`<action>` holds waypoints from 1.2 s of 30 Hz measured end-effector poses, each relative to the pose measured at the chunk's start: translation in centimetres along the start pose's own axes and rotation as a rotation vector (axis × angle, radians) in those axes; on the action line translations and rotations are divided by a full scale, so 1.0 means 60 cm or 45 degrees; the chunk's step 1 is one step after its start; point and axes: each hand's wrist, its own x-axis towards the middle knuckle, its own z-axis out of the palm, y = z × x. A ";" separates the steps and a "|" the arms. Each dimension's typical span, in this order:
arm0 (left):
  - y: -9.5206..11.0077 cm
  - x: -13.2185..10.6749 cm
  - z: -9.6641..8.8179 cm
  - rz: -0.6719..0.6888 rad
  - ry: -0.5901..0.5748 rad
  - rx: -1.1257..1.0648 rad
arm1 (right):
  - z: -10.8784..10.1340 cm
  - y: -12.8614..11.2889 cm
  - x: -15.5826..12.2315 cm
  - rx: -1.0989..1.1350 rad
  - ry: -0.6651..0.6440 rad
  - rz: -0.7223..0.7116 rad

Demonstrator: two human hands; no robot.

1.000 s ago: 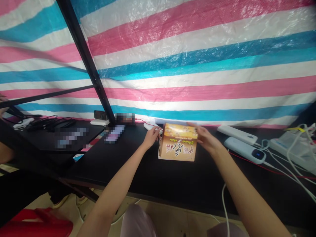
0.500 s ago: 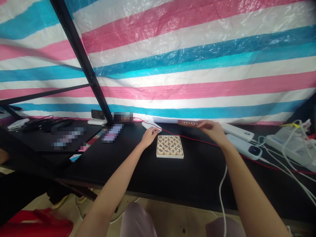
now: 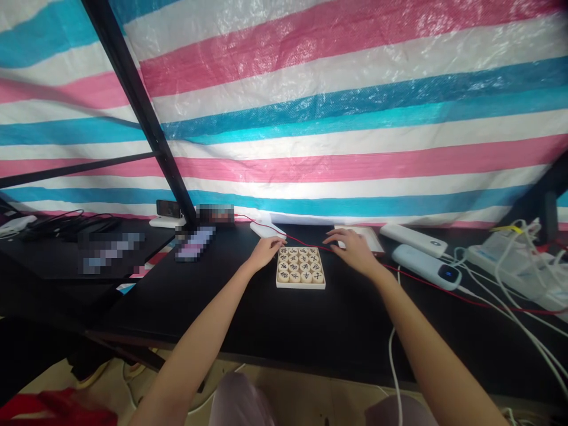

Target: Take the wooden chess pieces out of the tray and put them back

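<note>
A small open box [image 3: 300, 285] of round wooden Chinese chess pieces [image 3: 300, 265] lies on the black table [image 3: 284, 319]. My left hand [image 3: 265, 251] rests at the box's upper left corner, fingers loosely curled against its edge, holding nothing. My right hand [image 3: 352, 248] lies flat with fingers spread just right of the box, its fingertips near the box's top right corner. The box lid [image 3: 367, 237] lies upside down behind my right hand, partly hidden by it.
Two white power banks [image 3: 421, 257] and white cables with a power strip [image 3: 515, 260] crowd the right side. A red wire [image 3: 421, 283] crosses behind the box. A white device [image 3: 265, 229] and blurred items [image 3: 195, 239] sit at the back left, by a black frame post [image 3: 146, 124].
A second ago both hands held the printed lid over the box. The right hand carried it off to the back right, set it down, and now lies flat beside the uncovered pieces.
</note>
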 end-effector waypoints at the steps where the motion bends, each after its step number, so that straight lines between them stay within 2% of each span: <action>1: 0.000 0.000 0.000 -0.002 -0.014 -0.017 | 0.009 -0.012 0.000 0.014 0.001 -0.057; 4: 0.001 0.000 -0.001 -0.018 -0.047 -0.074 | 0.032 -0.037 -0.003 -0.035 -0.017 -0.170; 8: 0.005 -0.001 -0.001 -0.011 -0.056 -0.088 | 0.047 -0.042 -0.005 -0.097 -0.054 -0.185; 16: 0.002 0.001 -0.003 -0.016 -0.086 -0.020 | 0.048 -0.039 -0.004 -0.113 -0.116 -0.158; 36: -0.001 0.000 -0.008 -0.051 -0.166 -0.127 | 0.056 -0.014 0.008 0.209 -0.002 -0.097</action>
